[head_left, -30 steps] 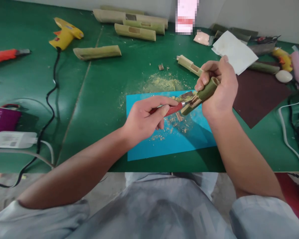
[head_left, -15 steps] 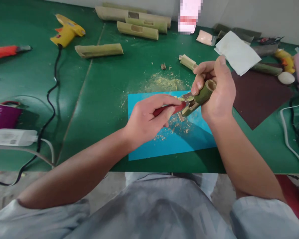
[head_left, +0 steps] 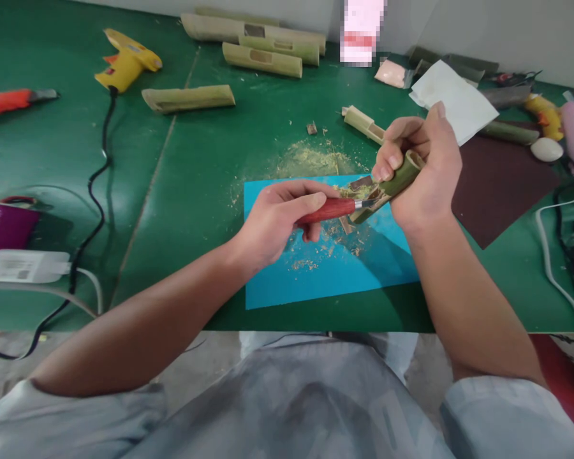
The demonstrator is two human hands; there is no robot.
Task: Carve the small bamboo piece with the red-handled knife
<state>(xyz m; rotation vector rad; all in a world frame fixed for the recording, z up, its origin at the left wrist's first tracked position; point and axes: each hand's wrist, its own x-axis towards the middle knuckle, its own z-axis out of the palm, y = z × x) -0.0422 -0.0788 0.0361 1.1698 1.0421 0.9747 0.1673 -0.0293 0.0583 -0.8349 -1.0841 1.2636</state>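
Observation:
My left hand is closed around the red wooden handle of a carving tool, whose metal tip sits in a cut-out of a short green bamboo piece. My right hand grips that bamboo piece, tilted, above a blue sheet strewn with shavings. Pale sawdust lies on the green table just beyond the sheet.
Several bamboo tubes lie at the back, one more nearer, and a small notched piece by my right hand. A yellow glue gun with its black cord lies left. White paper, dark sandpaper and cables lie right.
The left hand drew the tool back a little, so more of the red handle shows. The right hand shifted slightly right and up with the bamboo piece.

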